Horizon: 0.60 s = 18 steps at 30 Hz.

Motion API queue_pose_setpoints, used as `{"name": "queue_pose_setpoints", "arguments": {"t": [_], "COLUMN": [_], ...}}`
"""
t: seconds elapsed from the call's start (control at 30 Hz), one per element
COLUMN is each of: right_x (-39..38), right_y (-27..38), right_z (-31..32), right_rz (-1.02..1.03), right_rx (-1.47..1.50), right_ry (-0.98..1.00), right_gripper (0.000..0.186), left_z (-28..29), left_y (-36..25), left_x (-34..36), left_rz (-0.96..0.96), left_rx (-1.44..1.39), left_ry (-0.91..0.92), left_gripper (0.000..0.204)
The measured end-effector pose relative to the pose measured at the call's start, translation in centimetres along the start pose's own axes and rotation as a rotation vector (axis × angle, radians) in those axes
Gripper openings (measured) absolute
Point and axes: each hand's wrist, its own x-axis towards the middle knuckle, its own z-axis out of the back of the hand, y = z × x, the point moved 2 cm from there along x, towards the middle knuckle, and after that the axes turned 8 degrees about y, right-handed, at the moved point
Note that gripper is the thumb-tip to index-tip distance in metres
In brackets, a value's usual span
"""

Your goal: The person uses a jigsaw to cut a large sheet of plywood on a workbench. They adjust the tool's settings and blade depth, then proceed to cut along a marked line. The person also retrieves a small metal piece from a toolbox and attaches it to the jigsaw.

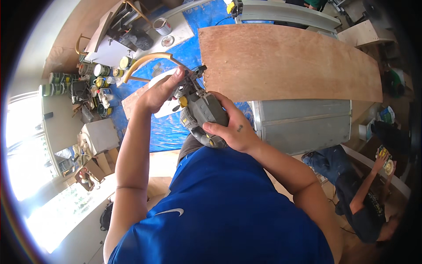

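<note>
In front of my waist is a bulky grey power tool (203,110) with yellow parts, its exact kind not clear. My left hand (162,91) grips its far end near black and metal parts, the thumb pointing up and most fingers hidden behind. My right hand (237,129) clasps the grey body from the right, thumb on the near side. The far end of the tool lies close to the rough left edge of a long plywood sheet (290,64); whether they touch I cannot tell.
Under the plywood stands a grey metal-sided bench or case (303,123). Blue sheeting (167,136) covers the floor, with a curved wooden chair arm (147,61) and paint tins (102,70) at the left. Another person (347,185) works at the lower right, hands on a yellow tool.
</note>
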Motion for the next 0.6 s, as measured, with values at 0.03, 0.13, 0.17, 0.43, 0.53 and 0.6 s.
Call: {"name": "queue_pose_setpoints", "arguments": {"t": [0.03,0.13,0.17,0.43,0.53,0.6], "right_x": [-0.1,-1.3,-2.1,-4.4,-3.9,-3.3], "right_y": [-0.4,-0.8,-1.1,1.0,1.4,1.2], "right_z": [0.0,0.5,0.9,3.1,2.1,1.8], "right_rz": [0.016,0.050,0.037,-0.044,-0.079,-0.111], "right_rx": [-0.049,-0.207,-0.253,-0.531,-0.605,-0.611], "right_ry": [-0.035,-0.122,-0.176,-0.484,-0.588,-0.632], "right_gripper": [0.082,0.083,0.083,0.081,0.080,0.080], "left_z": [0.1,-1.2,-2.2,-7.4,-7.6,-7.7], "left_y": [0.6,1.4,1.7,0.2,-0.8,-0.3], "left_x": [0.9,2.8,4.2,13.0,14.4,15.8], "left_rz": [-0.002,-0.130,-0.193,-0.448,-0.477,-0.483], "left_rx": [-0.010,-0.005,-0.036,-0.024,-0.044,-0.098], "left_ry": [0.030,0.162,0.226,0.483,0.527,0.553], "left_gripper": [0.093,0.108,0.110,0.119,0.124,0.126]}}
